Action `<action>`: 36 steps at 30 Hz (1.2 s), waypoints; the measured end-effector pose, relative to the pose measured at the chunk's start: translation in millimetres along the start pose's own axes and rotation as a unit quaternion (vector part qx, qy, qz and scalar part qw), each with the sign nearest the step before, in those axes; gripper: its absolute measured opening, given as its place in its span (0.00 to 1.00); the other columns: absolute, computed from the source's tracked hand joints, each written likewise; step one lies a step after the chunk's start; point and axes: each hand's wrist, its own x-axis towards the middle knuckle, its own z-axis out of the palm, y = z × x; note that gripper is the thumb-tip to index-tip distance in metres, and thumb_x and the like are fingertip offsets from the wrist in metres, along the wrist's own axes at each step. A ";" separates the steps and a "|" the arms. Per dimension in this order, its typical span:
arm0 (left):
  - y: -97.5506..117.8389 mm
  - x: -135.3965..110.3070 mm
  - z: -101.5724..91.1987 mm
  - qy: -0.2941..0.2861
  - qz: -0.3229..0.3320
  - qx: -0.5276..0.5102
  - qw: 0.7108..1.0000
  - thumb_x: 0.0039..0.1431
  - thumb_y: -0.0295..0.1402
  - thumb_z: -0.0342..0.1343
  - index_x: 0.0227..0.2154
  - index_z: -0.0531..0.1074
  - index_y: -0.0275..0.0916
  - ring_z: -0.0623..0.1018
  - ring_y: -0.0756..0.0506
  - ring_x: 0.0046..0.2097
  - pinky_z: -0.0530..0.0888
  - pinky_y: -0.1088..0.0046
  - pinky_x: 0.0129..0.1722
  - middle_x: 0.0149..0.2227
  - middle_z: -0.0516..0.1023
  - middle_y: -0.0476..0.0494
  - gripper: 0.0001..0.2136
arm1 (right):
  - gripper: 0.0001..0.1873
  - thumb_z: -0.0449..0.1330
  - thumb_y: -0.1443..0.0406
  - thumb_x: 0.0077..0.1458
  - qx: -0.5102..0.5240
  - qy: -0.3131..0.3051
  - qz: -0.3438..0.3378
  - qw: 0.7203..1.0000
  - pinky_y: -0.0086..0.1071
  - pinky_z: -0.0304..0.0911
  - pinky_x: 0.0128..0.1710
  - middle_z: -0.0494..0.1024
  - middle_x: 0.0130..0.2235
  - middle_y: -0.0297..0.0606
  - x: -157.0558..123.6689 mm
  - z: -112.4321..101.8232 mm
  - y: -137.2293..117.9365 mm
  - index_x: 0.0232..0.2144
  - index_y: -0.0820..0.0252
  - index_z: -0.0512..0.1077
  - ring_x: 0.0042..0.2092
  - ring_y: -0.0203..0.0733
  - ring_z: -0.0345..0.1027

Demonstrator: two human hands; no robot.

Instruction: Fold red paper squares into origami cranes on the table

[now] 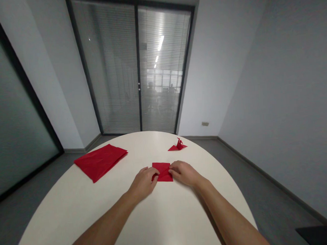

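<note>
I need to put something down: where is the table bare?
Bare tabletop lies between the red sheets and the paper crane, and between the two forearms. It is crowded at the folded paper, which the left hand and right hand touch.

Glass doors [138, 67] with blinds [114, 77] suggest an office.

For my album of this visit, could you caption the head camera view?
Left hand and right hand on folded red paper, a red paper bird beyond, on a white table.
</note>
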 end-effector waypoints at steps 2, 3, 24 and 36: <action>-0.1 -0.3 0.7 0.003 -0.002 0.000 1.000 0.62 0.23 0.54 0.44 0.76 0.42 0.80 0.43 0.46 0.72 0.62 0.55 0.44 0.83 0.45 0.12 | 0.12 0.55 0.63 0.66 -0.005 0.002 0.002 1.000 0.33 0.61 0.41 0.81 0.37 0.41 0.5 1.3 -0.7 0.35 0.60 0.78 0.40 0.43 0.71; -0.5 -0.4 1.1 0.003 -0.001 -0.001 1.000 0.62 0.23 0.54 0.47 0.76 0.42 0.80 0.42 0.47 0.72 0.62 0.55 0.46 0.83 0.45 0.13 | 0.12 0.55 0.63 0.66 -0.007 0.003 0.003 1.000 0.33 0.61 0.41 0.80 0.37 0.41 0.8 1.7 -1.3 0.36 0.60 0.77 0.40 0.43 0.71; -2.7 0.7 5.4 -0.018 0.033 0.028 0.999 0.64 0.23 0.51 0.46 0.81 0.42 0.77 0.42 0.48 0.72 0.60 0.54 0.47 0.81 0.43 0.15 | 0.14 0.58 0.66 0.62 0.006 0.025 0.050 0.998 0.35 0.63 0.48 0.81 0.46 0.39 4.8 11.5 -3.4 0.48 0.55 0.77 0.48 0.46 0.72; 1.0 -0.4 0.3 -0.008 0.060 0.056 0.997 0.64 0.25 0.53 0.45 0.80 0.43 0.77 0.41 0.49 0.71 0.59 0.53 0.46 0.80 0.43 0.13 | 0.16 0.56 0.66 0.64 -0.031 0.028 -0.039 0.998 0.39 0.63 0.55 0.77 0.52 0.45 5.0 11.5 -6.9 0.50 0.57 0.79 0.54 0.49 0.68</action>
